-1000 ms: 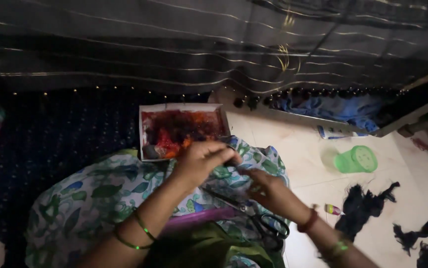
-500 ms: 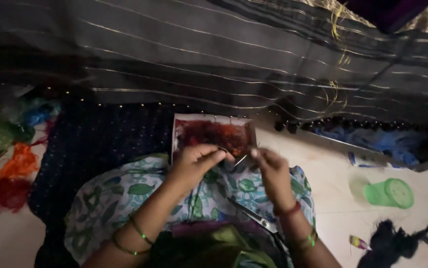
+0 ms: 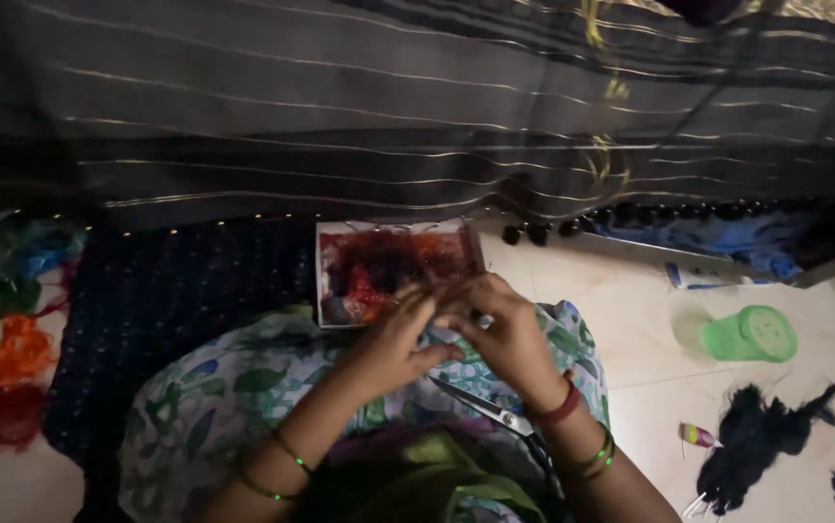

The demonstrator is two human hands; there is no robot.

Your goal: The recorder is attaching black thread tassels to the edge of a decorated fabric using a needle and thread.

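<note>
My left hand (image 3: 393, 344) and my right hand (image 3: 504, 334) meet fingertip to fingertip over my lap, pinching a small dark thread-like piece that is too blurred to make out. Just beyond the fingers lies a shallow white box (image 3: 325, 281) filled with red and dark fibres. A pair of scissors (image 3: 485, 412) rests on the leaf-patterned cloth (image 3: 204, 407) on my lap, under my right wrist. Both wrists wear green bangles, the right one also a red band.
A dark striped fabric (image 3: 388, 107) hangs across the back. A dark blue dotted cloth (image 3: 175, 291) lies at the left, beside coloured fibre tufts (image 3: 11, 368). On the tiled floor at the right are a green cup (image 3: 751, 334), black fibre clumps (image 3: 756, 446) and a small tube (image 3: 698, 436).
The view has swung left and tilted up. My two hands have drawn together from slightly apart to touching at the fingertips, still over my lap near the box.
</note>
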